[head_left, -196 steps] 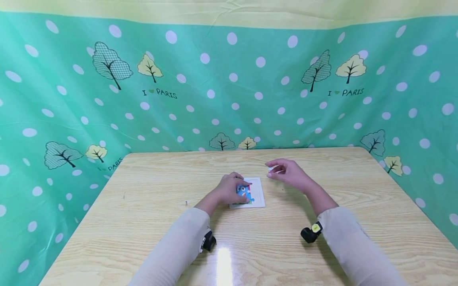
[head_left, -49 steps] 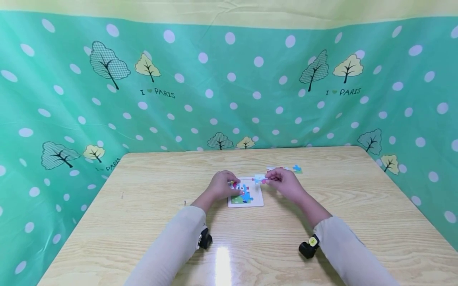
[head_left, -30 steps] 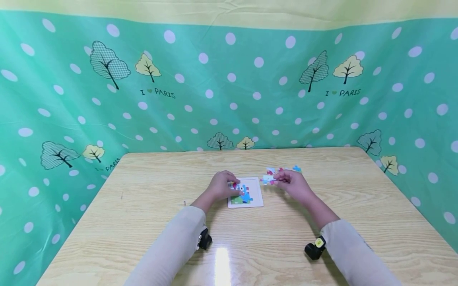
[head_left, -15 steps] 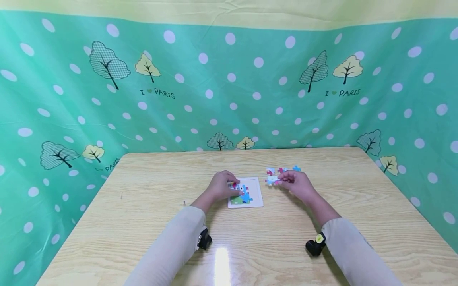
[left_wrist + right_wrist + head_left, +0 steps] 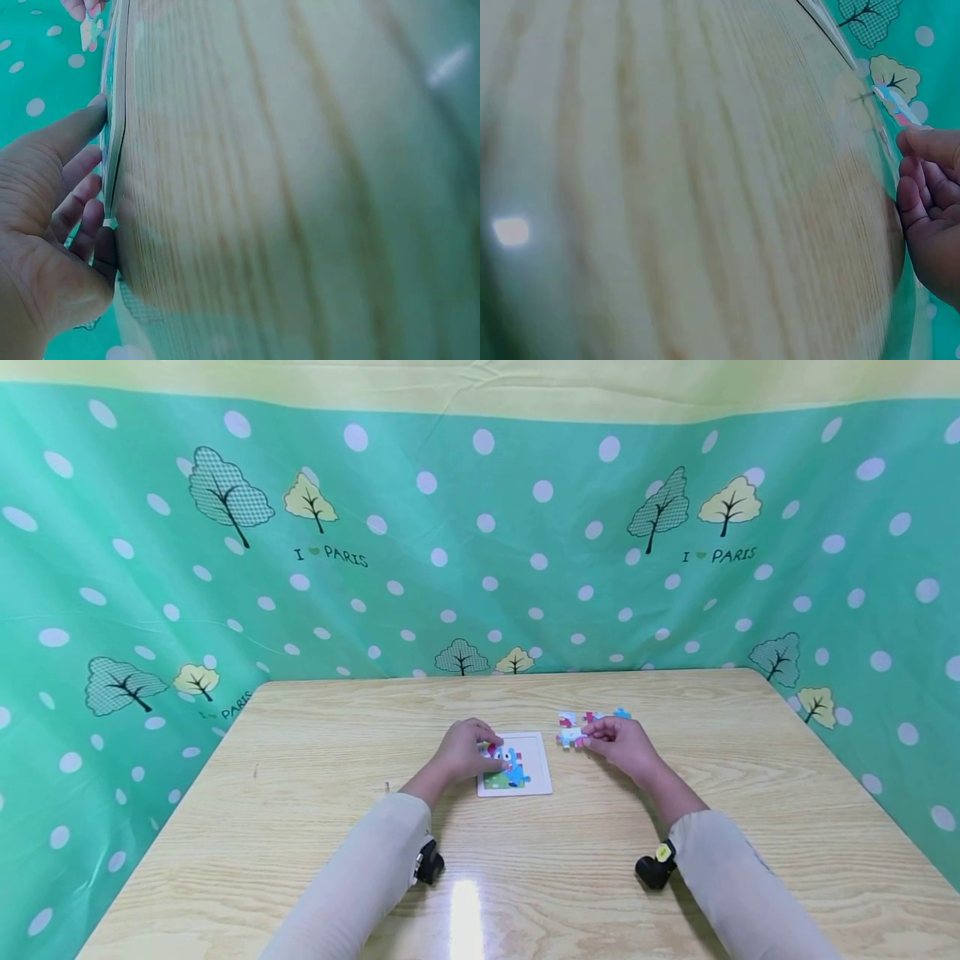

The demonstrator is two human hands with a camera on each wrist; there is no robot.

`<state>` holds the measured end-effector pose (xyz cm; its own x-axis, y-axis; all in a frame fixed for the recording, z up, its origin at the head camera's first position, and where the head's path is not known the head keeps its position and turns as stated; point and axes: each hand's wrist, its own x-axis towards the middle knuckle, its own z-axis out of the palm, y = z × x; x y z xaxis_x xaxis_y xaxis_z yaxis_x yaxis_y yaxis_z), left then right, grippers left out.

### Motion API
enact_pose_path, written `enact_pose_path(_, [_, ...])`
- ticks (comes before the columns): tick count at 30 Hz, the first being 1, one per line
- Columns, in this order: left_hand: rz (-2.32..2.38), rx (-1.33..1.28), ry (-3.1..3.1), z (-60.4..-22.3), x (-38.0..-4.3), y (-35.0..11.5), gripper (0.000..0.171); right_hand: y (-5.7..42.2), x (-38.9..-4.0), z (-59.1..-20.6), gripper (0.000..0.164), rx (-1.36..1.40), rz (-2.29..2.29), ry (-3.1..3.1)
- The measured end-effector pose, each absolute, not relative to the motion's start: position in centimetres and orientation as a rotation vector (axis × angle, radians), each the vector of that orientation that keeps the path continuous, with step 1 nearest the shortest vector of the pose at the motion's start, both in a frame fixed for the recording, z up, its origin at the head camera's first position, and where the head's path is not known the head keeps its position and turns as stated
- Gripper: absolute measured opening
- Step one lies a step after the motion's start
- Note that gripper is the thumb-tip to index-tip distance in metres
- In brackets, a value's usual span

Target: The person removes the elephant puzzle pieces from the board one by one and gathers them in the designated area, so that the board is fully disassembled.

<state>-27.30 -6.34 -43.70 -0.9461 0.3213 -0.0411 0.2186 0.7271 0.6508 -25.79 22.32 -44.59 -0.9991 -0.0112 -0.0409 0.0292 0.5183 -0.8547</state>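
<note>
Wood-grain table point(image 5: 555, 877) bore three multicoloured jigsaw pieces point(image 5: 589, 717); right grip point(image 5: 621, 745) pinched fourth piece point(image 5: 570, 737), elongated sideways; loose left grip point(image 5: 463, 750) touched white tray point(image 5: 536, 760).

The backdrop cloth point(image 5: 517, 589) is green with white dots and tree prints, the tabletop point(image 5: 300, 827) tan wood grain, the puzzle board point(image 5: 536, 763) white, and the held piece point(image 5: 572, 737) white, blue and pink.

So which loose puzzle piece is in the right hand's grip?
The whitish piece with blue and pink, nearest the white puzzle tray; the right hand pinches it, while the other visible loose pieces lie farther back.
</note>
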Motion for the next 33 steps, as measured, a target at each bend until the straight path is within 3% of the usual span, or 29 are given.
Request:
enact_pose_path(21, [1.006, 0.45, 2.782, -43.54, -27.15, -6.4, 0.037, 22.71, -26.82, -45.32, 0.011, -0.188, -1.282, 2.896])
enact_pose_path(33, [1.009, 0.448, 2.779, -43.65, -27.16, -6.47, 0.037, 22.65, -26.31, -44.9, 0.02, -0.151, -1.386, 2.832])
